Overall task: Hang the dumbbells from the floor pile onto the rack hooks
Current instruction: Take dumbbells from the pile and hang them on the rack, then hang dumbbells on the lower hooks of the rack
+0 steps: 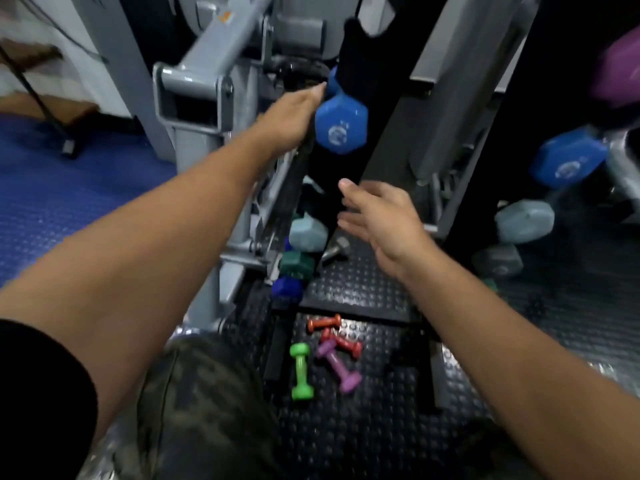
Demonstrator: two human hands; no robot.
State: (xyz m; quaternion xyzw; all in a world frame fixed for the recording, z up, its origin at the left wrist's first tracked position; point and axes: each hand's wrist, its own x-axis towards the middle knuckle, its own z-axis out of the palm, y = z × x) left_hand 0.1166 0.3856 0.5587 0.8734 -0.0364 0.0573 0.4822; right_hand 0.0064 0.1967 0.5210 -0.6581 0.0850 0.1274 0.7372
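Observation:
A small pile lies on the black studded floor: a green dumbbell (301,372), a purple dumbbell (337,367), a red dumbbell (343,342) and an orange-red dumbbell (325,323). A large blue dumbbell (341,128) hangs high on the black rack upright (346,188). My left hand (294,112) reaches up beside it, fingertips at its handle; motion blur hides whether it grips. My right hand (381,220) hovers lower in front of the rack, fingers spread, holding nothing.
Lower on the rack hang a grey-blue dumbbell (308,233), a dark green dumbbell (296,263) and a dark blue dumbbell (287,289). On the right are more dumbbells, blue (568,157), purple (616,71) and grey (524,220). A grey machine frame (194,98) stands left, beside a blue mat (52,188).

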